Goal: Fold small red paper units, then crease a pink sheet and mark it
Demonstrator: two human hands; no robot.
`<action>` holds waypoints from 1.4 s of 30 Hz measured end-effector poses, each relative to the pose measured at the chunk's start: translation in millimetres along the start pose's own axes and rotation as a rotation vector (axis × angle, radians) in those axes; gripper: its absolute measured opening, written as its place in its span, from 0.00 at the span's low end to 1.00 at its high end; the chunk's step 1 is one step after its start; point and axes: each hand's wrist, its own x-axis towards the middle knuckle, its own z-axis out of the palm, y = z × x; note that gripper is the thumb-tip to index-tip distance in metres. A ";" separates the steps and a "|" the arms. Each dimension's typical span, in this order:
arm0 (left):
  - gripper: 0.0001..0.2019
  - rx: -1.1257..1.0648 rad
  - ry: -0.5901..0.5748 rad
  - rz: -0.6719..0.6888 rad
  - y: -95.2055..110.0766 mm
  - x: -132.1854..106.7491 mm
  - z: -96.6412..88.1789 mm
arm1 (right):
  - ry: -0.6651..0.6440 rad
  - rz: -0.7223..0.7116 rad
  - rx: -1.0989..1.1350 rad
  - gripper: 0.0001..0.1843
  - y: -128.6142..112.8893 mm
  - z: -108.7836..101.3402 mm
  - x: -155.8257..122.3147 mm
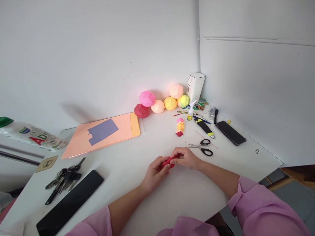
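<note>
Over the middle of the white table, both hands hold one small red folded paper piece. My left hand grips its left side, thumb toward me. From the right, my right hand pinches the other side with thumb and fingertips; the fingers hide part of the paper. Just beyond my right hand lie scissors with black handles, blades apart. Farther back is a short row of small folded paper pieces in pink, yellow, peach and red. Faceted paper balls, among them a pink one and a dark red one, rest against the wall.
At right lie a utility knife and a phone; a small glue bottle stands behind. Peach paper sheets with a purple piece lie at left, near keys, a black flat object and a white bottle.
</note>
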 end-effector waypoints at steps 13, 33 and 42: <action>0.13 0.064 0.040 -0.001 1.1 -1.1 0.3 | 0.036 0.021 0.081 0.14 0.4 4.9 0.8; 0.12 0.076 0.017 -0.031 -0.8 -0.8 -0.4 | -0.011 0.062 0.183 0.13 -0.6 5.3 0.7; 0.11 0.063 -0.006 -0.013 0.0 -1.5 -0.3 | -0.012 0.100 0.291 0.12 -3.6 7.6 0.6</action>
